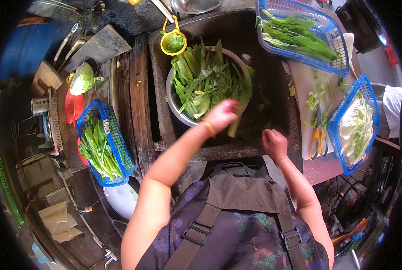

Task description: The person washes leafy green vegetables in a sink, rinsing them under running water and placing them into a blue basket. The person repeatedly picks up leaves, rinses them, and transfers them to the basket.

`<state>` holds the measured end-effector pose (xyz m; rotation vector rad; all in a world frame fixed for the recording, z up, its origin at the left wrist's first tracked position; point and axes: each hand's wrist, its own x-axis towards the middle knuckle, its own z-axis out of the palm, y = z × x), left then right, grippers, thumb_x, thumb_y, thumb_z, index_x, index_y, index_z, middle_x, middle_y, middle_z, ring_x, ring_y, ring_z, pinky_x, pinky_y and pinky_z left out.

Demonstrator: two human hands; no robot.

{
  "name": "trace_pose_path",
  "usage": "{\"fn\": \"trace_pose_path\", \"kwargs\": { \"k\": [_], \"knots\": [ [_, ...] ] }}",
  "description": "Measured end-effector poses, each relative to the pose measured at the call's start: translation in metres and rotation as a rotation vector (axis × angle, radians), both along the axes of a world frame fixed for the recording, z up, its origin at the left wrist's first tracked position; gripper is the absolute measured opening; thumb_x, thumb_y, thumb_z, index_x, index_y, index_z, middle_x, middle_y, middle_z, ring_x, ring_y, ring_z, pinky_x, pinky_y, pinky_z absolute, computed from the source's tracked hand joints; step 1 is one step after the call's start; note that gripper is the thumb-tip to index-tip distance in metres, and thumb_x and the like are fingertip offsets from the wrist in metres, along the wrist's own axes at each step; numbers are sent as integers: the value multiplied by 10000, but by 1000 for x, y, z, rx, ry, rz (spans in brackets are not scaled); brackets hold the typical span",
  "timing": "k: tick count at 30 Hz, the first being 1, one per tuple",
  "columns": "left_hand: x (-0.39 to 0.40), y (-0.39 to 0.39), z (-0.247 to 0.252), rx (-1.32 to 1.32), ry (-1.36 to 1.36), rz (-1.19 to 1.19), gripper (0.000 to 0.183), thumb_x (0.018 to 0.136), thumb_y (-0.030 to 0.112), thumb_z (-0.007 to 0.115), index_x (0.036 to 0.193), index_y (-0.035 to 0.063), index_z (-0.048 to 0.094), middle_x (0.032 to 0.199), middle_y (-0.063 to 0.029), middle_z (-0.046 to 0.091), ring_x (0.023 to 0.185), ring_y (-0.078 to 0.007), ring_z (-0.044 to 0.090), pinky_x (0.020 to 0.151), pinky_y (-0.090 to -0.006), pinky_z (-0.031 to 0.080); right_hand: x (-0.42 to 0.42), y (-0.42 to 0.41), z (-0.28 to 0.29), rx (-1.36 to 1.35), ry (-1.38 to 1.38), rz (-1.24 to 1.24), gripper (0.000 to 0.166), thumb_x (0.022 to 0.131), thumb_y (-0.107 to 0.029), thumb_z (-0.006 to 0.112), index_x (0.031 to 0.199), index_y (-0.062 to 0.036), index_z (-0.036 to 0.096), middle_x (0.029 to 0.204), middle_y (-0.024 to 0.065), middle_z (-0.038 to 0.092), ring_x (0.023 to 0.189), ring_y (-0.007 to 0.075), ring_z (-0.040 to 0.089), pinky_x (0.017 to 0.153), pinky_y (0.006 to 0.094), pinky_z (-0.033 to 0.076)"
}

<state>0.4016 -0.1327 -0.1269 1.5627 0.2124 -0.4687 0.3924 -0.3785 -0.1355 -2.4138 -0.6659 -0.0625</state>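
In the stone sink (pixel 290 135) stands a round metal basin (pixel 184 118) heaped with long leafy greens (pixel 204 87). My left hand (pixel 224 113), blurred, is at the basin's right front rim. Its fingers are curled around a long green leaf (pixel 240 108), whose pale stem end points down toward me. Close to the sink's front edge, my right hand (pixel 274 143) has its fingers bent inward; whether anything is in them is hidden. Dark, shadowed leaves lie in the sink just beyond it.
At right, a cutting board (pixel 304 128) bears scissors (pixel 319 138) and cut green pieces, between blue baskets of long leaves (pixel 261 40) and pale cabbage (pixel 336 118). At left are another blue basket (pixel 123 145), a cabbage head (pixel 82 79) and a cleaver (pixel 99 47). A yellow strainer (pixel 162 44) overhangs the basin.
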Motion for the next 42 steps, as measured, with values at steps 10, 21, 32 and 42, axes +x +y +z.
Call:
{"fn": "trace_pose_path", "kwargs": {
  "k": [10, 21, 32, 42],
  "knots": [
    [22, 100, -94, 1204, -335, 425, 152, 717, 98, 558, 857, 50, 593, 849, -116, 590, 821, -288, 551, 752, -358, 438, -1, -3, 2, 0, -17, 8, 59, 696, -104, 604, 716, -78, 555, 638, 80, 555, 575, 252, 554, 505, 333, 452],
    [46, 165, -56, 40, 61, 488, 183, 799, 124, 534, 940, 7, 544, 886, -47, 593, 786, -150, 561, 687, -266, 443, -1, -3, 0, -9, -14, -21, 60, 693, -111, 601, 711, -78, 554, 643, 73, 556, 582, 247, 554, 514, 331, 453],
    [42, 95, 77, -631, 161, 385, 158, 855, 163, 474, 970, 66, 520, 907, -43, 591, 810, -153, 573, 713, -305, 474, -1, -5, 0, -6, -13, -16, 63, 705, -104, 591, 736, -75, 544, 651, 75, 553, 594, 243, 555, 525, 332, 452],
    [37, 49, 104, -562, 151, 282, 370, 774, -32, 478, 1135, 11, 408, 991, -63, 555, 863, -134, 564, 740, -279, 484, -2, -6, 1, 24, -43, -30, 66, 702, -109, 596, 726, -77, 544, 650, 70, 556, 597, 232, 561, 524, 327, 455]
  ]
}}
